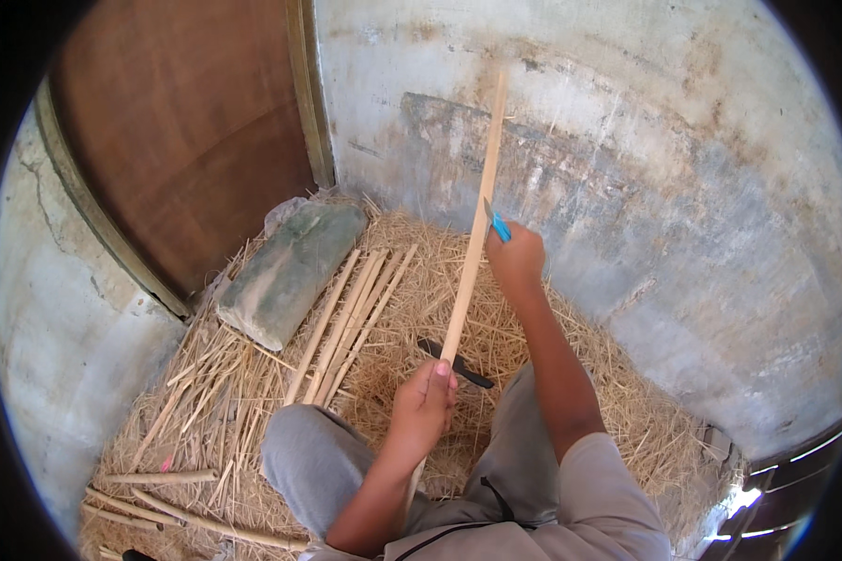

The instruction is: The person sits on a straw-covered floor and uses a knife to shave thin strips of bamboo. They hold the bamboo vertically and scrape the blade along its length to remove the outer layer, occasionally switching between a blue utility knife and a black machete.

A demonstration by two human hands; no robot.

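Note:
A long, pale bamboo strip [470, 271] runs up from my lap and leans away toward the wall. My left hand [423, 404] is closed around its lower part. Farther up, my right hand [516, 260] grips a small knife with a blue handle [500, 227]. The knife's blade lies against or just beside the strip's right edge; I cannot tell whether it is cutting in. A dark, flat, long object [468, 370] rests on the straw beyond my left hand, partly hidden behind the strip.
Several split bamboo strips [344, 323] lie side by side on the straw [412, 248] left of my knees. Beyond them is a grey stone block [295, 271] by a brown door [187, 131]. Bamboo pieces [206, 529] lie at lower left. A stained wall [664, 234] rises ahead and right.

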